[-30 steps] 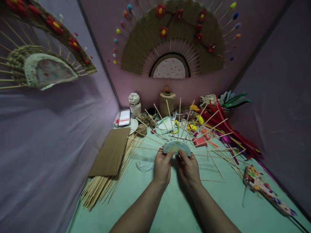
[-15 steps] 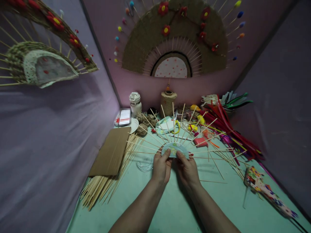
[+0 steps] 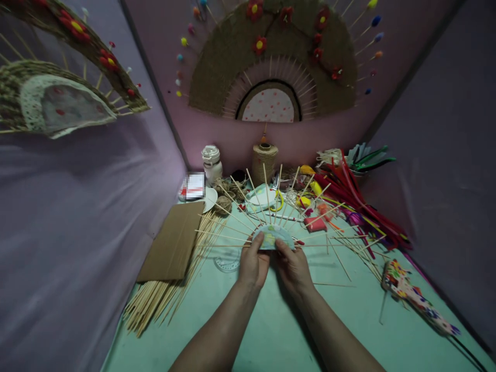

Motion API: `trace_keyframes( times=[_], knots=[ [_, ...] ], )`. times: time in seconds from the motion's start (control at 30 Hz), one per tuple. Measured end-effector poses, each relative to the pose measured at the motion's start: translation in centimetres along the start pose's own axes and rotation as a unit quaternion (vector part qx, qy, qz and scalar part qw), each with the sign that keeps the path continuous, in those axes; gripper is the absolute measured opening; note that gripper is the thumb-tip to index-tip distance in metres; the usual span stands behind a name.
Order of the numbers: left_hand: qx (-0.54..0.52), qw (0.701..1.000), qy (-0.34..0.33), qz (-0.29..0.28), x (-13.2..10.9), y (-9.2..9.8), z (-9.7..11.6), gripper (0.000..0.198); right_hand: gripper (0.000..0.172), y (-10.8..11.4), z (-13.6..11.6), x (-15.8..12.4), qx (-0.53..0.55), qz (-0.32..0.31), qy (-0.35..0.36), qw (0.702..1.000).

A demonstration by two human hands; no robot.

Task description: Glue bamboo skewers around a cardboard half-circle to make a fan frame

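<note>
Between my two hands is a small half-round piece [image 3: 273, 232] covered in pale blue and green patterned material, with several thin wooden sticks [image 3: 266, 194] fanning out from its curved edge. My left hand [image 3: 250, 262] grips its lower left part, thumb pressed on the front. On the lower right, my right hand [image 3: 293, 264] pinches it the same way. The fingers behind the piece are mostly hidden. Just left of my left hand, a clear protractor [image 3: 227, 265] lies on the table.
Cardboard [image 3: 168, 245] lies over a bundle of sticks [image 3: 145, 305] at left. Behind are a twine spool [image 3: 264, 164], a white jar [image 3: 212, 165] and yellow-handled scissors [image 3: 279, 201]. Red strips [image 3: 360, 206] and a floral-covered glue gun [image 3: 420, 304] are at right. Large decorated fans [image 3: 217, 67] hang on the walls.
The whole view has shifted slightly, so everything sits a little further left in the picture. Both hands keep their hold on the half-round piece with sticks.
</note>
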State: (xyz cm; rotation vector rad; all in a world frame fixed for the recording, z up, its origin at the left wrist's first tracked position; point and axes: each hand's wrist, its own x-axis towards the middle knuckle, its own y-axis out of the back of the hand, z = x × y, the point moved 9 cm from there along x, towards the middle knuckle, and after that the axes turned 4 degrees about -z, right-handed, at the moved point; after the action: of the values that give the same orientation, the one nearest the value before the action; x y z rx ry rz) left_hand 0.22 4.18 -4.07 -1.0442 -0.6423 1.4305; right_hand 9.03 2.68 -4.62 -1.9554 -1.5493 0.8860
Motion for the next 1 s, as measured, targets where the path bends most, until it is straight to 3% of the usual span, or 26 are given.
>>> trace_keyframes(
  times=[0.43,0.67,1.0],
  knots=[
    [0.048,0.999,-0.001,-0.014,0.1,0.1,0.1,0.025,0.024,0.7,-0.6,0.3,-0.013,0.016,0.034,0.999],
    [0.057,0.996,-0.004,-0.062,-0.3,-1.2,0.3,0.039,0.03,0.9,-0.8,1.2,0.024,0.002,0.013,1.0],
    [0.098,0.993,-0.029,-0.052,-0.2,-0.9,0.8,0.033,0.023,1.3,-0.6,1.6,0.042,0.002,-0.008,0.999]
  ],
)
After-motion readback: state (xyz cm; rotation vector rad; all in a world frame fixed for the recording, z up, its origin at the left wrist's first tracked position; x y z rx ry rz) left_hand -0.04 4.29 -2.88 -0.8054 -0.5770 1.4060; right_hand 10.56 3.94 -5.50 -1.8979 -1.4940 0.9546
